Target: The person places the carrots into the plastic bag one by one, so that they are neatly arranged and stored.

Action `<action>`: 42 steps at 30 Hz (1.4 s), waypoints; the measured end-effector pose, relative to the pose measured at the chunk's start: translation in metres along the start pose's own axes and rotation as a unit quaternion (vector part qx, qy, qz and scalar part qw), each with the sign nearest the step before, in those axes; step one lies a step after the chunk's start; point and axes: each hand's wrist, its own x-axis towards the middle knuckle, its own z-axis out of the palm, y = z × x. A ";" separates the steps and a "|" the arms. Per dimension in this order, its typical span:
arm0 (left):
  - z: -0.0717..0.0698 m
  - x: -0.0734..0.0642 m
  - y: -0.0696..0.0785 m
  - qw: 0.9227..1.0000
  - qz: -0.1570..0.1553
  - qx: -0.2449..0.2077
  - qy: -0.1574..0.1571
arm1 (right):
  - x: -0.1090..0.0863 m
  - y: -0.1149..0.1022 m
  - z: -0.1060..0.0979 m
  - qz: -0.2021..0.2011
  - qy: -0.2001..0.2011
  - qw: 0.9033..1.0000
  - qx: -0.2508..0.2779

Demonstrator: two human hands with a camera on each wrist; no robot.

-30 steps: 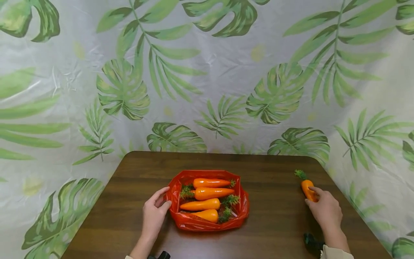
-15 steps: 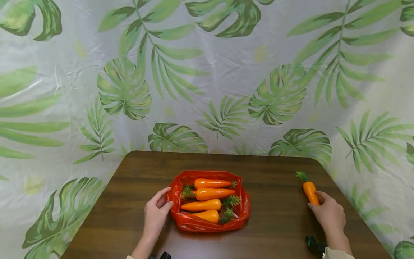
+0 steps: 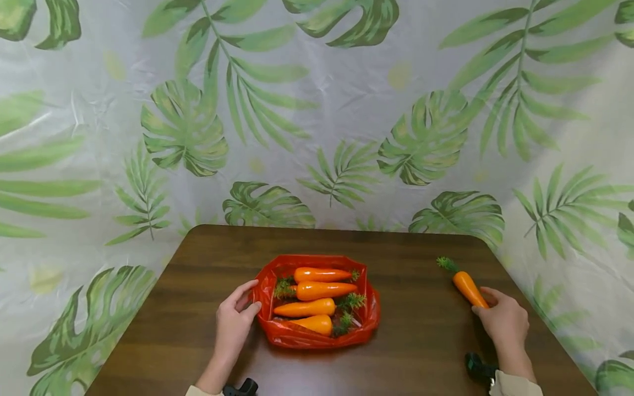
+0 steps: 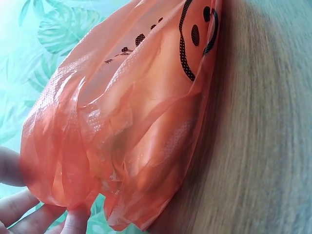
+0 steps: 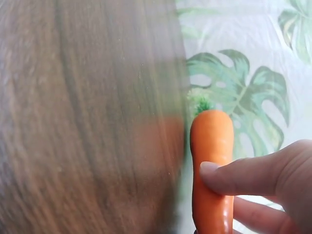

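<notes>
A red plastic bag (image 3: pixel 317 342), its mouth spread wide, lies on the table with several orange carrots (image 3: pixel 324 290) inside, their green leafy tops pointing both ways. My left hand (image 3: pixel 234 324) holds the bag's left end, thumb and fingers at its edge. Black print shows on the bag's side (image 4: pixel 146 97) in the left wrist view. Over at the right, my right hand (image 3: pixel 506 323) pinches one more carrot (image 3: pixel 468 287) near its lower part. That carrot slants, leafy top (image 3: pixel 447 264) away to the upper left; in the right wrist view the thumb presses its side (image 5: pixel 212 141).
Both hands are over a dark brown wooden table (image 3: pixel 416 324). Behind its far edge hangs a pale sheet (image 3: pixel 346 121) printed with green leaves. A black device (image 3: pixel 477 367) sits at the right wrist and another black piece (image 3: pixel 242 387) at the left.
The carrot in my right hand has turned, its leafy top swinging to the left. My left hand stays at the bag's end. The head view has shifted slightly.
</notes>
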 end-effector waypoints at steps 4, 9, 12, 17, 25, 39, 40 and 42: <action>0.000 0.004 0.001 1.000 0.007 0.010 -0.001 | 0.002 -0.003 -0.001 -0.014 0.010 1.000 0.005; 0.000 0.002 0.000 1.000 0.002 0.013 0.003 | 0.000 -0.004 -0.001 -0.028 0.016 0.999 0.006; 0.000 0.001 0.001 1.000 0.001 0.012 0.001 | -0.002 -0.005 -0.001 -0.034 0.020 0.999 0.007; -0.001 0.000 0.003 1.000 -0.013 0.009 0.000 | -0.001 -0.010 -0.001 -0.044 0.027 0.999 0.011; -0.001 0.002 0.001 0.999 -0.027 0.018 -0.001 | -0.002 -0.017 0.000 -0.062 0.035 0.997 0.015; 0.000 0.000 -0.001 1.000 0.003 0.006 0.005 | -0.007 -0.038 0.002 -0.099 0.043 0.994 0.025; 0.000 0.000 -0.001 1.000 0.002 0.006 0.005 | -0.007 -0.040 0.002 -0.102 0.044 0.993 0.027; 0.000 0.000 0.000 1.000 0.002 0.006 0.006 | -0.008 -0.043 0.001 -0.112 0.048 0.992 0.031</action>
